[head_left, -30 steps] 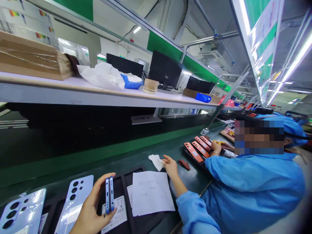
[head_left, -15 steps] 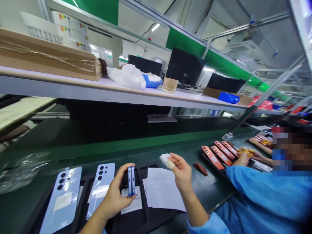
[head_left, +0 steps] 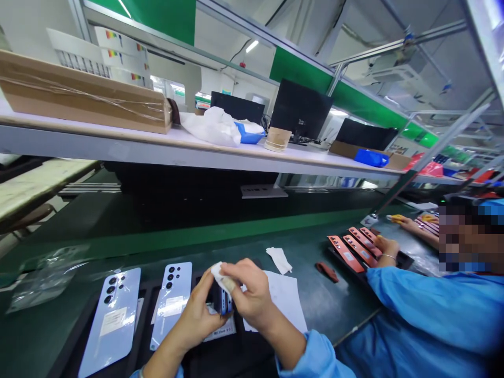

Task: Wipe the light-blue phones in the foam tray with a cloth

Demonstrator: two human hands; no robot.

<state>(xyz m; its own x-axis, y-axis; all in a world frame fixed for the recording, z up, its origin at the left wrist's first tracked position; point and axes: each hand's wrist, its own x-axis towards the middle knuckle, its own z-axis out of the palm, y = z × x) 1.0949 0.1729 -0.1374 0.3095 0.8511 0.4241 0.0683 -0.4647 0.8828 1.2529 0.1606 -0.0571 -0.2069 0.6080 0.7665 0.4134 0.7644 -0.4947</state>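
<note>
My left hand (head_left: 199, 317) is closed around a blue-edged phone (head_left: 226, 304), seen end-on; whether it is one phone or two pressed together I cannot tell. Pinched in my right hand (head_left: 254, 296) is a white wiping cloth (head_left: 220, 274), held against the phone's upper end. Below the hands is a black tray (head_left: 214, 357) with a printed label partly hidden. Two light-blue phones, a nearer one (head_left: 112, 320) and another (head_left: 171, 307), lie back up to the left. White paper (head_left: 289, 299) lies to the right, partly behind my right hand.
A crumpled white wipe (head_left: 279, 260) and a brown cloth (head_left: 326, 272) lie on the green bench. Clear plastic film (head_left: 47, 278) is at the left. On the right, a co-worker's arm (head_left: 417, 294) reaches to orange phones (head_left: 346, 253). A shelf (head_left: 177, 152) crosses above the bench.
My right hand has moved left and brought the white cloth onto the phone. The phone has tilted in my left hand. The co-worker's hand has shifted slightly left.
</note>
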